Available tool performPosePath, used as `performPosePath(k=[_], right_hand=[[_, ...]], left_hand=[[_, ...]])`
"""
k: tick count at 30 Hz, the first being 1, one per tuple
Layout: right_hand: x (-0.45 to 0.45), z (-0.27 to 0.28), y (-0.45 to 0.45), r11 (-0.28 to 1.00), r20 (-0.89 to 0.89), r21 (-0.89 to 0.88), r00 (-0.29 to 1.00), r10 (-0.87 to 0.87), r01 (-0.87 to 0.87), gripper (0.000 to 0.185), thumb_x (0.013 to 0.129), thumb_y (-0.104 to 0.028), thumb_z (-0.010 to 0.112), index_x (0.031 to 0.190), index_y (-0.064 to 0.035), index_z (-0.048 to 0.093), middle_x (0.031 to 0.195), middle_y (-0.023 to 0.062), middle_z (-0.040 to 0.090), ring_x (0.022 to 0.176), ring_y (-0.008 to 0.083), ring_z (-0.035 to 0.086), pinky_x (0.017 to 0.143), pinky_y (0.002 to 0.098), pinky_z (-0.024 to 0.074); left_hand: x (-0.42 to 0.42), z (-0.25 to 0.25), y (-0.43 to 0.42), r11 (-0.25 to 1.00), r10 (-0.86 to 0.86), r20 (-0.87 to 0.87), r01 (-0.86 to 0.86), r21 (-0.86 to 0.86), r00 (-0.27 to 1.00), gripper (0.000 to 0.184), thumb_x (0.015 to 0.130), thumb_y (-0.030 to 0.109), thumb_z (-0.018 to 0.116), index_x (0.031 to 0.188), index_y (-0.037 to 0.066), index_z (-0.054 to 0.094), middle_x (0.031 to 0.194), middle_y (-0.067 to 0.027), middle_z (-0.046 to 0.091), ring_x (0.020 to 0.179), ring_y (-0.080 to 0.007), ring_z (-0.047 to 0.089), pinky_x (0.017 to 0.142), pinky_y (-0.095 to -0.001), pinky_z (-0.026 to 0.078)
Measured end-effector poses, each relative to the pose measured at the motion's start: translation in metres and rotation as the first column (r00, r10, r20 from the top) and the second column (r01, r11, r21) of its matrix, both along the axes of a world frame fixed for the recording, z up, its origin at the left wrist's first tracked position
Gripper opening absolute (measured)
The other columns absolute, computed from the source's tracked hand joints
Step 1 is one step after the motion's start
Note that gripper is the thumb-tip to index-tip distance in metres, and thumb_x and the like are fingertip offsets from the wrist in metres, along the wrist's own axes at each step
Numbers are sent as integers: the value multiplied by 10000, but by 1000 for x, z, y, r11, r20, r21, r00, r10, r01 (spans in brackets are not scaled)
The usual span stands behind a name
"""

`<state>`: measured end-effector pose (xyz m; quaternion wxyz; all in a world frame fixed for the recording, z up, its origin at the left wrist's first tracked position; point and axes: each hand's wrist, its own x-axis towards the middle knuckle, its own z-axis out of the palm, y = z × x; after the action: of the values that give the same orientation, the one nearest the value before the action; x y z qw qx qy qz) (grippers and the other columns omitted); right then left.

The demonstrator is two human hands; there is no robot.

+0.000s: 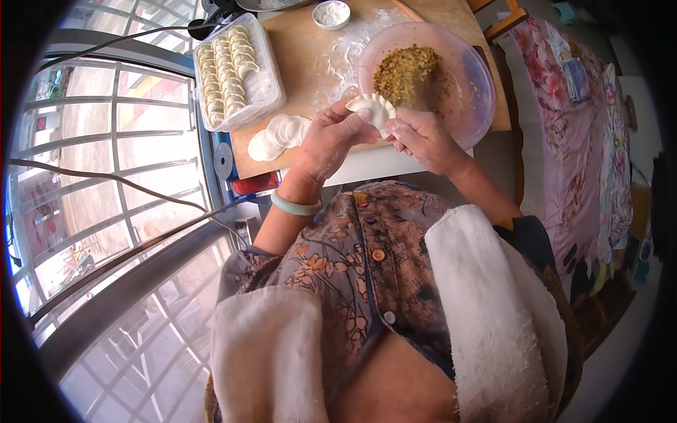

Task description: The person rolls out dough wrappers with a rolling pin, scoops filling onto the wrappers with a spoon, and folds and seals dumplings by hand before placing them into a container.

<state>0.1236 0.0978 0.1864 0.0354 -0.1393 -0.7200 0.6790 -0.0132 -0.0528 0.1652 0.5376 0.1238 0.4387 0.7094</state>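
Note:
Between my two hands is a white half-moon dumpling [372, 111] with a pleated upper edge. My left hand [335, 137] has its thumb and fingers closed on the dumpling's left side. The fingers of my right hand [424, 139] pinch its right corner. Just beyond my hands sits a pink translucent bowl [474, 92] holding chopped green and yellow filling [409, 69]. Round dough wrappers [266, 145] lie overlapped to the left of my left hand. Farther left, a clear plastic container [264, 88] holds rows of pleated dumplings [224, 70].
A small bowl of flour [331, 14] stands at the back of the wooden board [300, 53], which has flour scattered on it. Part of a wooden stick [407, 10] shows behind the pink bowl. A barred window [113, 148] is at left, floral cloth [571, 162] at right.

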Motion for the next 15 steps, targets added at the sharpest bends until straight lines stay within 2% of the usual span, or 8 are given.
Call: performPosePath(k=[3, 9, 15], right_hand=[[0, -5, 2, 999, -33, 22, 999, 28, -27, 280, 958, -220, 546, 791, 0, 591, 655, 24, 558, 582, 79, 492, 539, 256, 419], [3, 2, -4, 1000, 130, -22, 991, -19, 22, 273, 961, -212, 538, 800, 0, 597, 647, 40, 559, 576, 89, 497, 533, 259, 416], [-1, -24, -10, 994, -146, 101, 989, -30, 45, 281, 972, -232, 523, 831, 1, 595, 629, 9, 532, 555, 89, 484, 529, 265, 420]], left_hand=[[1, 0, -1, 1000, -10, -15, 10, 6, 1000, 282, 924, 144, 625, 1172, 11, 623, 956, -63, 688, 796, -124, 643, 747, -266, 539], [2, -1, -1, 994, 97, 41, -99, 50, 994, 205, 933, 119, 610, 1108, 14, 630, 947, -85, 686, 809, -163, 673, 767, -300, 566], [4, -3, -2, 991, 113, 24, -114, 65, 993, 212, 934, 101, 602, 1126, 12, 620, 988, -91, 683, 833, -175, 679, 825, -325, 558]])
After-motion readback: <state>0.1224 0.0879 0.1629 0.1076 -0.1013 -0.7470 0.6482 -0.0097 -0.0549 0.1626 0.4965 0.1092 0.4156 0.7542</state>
